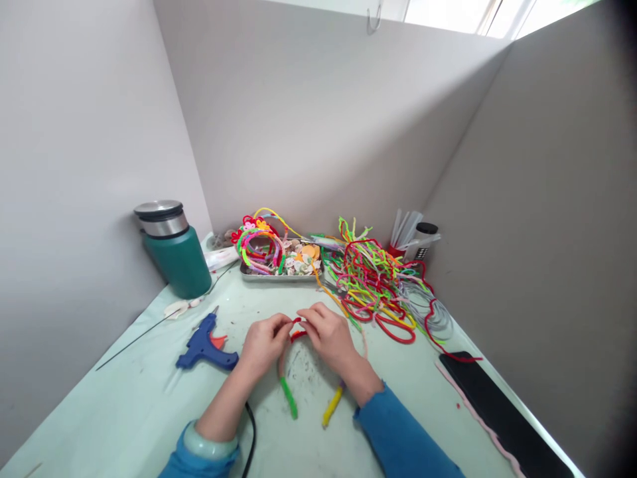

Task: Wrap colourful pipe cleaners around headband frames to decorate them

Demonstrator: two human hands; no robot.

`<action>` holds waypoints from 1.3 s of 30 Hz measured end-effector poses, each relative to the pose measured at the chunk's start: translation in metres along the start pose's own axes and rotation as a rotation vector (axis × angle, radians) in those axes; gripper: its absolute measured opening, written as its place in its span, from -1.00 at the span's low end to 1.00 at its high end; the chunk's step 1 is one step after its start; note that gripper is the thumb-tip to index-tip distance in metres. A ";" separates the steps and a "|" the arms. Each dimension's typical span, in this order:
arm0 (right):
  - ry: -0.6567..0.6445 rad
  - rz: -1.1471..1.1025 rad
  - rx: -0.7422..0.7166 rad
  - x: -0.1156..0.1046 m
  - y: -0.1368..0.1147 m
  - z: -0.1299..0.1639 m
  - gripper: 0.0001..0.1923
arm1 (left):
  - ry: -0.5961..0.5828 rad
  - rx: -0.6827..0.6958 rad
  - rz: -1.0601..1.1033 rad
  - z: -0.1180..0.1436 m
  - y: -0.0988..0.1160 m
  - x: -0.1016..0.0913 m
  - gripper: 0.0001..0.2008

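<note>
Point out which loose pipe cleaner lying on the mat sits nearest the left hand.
The green pipe cleaner, just below the left hand. The yellow one lies further right, under the right wrist.

No legible text, label, brand or number anywhere: flask (175, 255), glue gun (204, 345) and tray (279, 272) show none.

Fuzzy pipe cleaners (373, 279), shiny metal tray (279, 275), matt plastic glue gun (204, 345).

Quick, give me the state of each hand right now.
Left hand: fingers pinched shut on the red pipe cleaner.
Right hand: fingers pinched shut on the same red pipe cleaner, from the other side.
</note>
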State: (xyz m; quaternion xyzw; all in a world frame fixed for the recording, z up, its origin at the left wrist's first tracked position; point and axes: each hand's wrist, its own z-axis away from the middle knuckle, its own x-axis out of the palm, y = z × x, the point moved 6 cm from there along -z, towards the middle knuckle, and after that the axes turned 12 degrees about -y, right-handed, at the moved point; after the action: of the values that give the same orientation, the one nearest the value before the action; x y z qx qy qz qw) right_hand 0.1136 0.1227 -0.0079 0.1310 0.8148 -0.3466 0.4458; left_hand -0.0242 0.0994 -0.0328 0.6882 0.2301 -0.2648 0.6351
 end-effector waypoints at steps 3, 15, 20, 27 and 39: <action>-0.054 0.173 -0.019 0.008 -0.005 0.000 -0.84 | -0.001 0.044 -0.150 0.002 0.005 0.001 -0.77; 0.076 -0.210 0.125 0.009 0.009 0.000 -0.86 | 0.028 0.028 -0.054 0.001 0.001 -0.006 -0.79; 0.177 -0.967 0.299 0.028 0.015 0.001 -0.86 | -0.186 -0.045 0.584 -0.002 0.002 0.016 -0.77; 0.149 -0.917 0.281 0.023 0.019 -0.004 -0.77 | -0.175 -0.081 0.690 -0.005 -0.006 0.015 -0.70; -0.025 0.072 0.009 0.004 -0.003 0.000 -0.87 | 0.004 0.031 -0.074 0.002 0.005 -0.001 -0.78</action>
State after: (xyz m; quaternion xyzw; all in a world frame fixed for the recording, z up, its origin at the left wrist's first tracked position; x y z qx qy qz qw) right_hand 0.1099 0.1203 -0.0096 0.1577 0.8024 -0.3358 0.4675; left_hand -0.0212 0.0970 -0.0285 0.6895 0.2523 -0.2903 0.6137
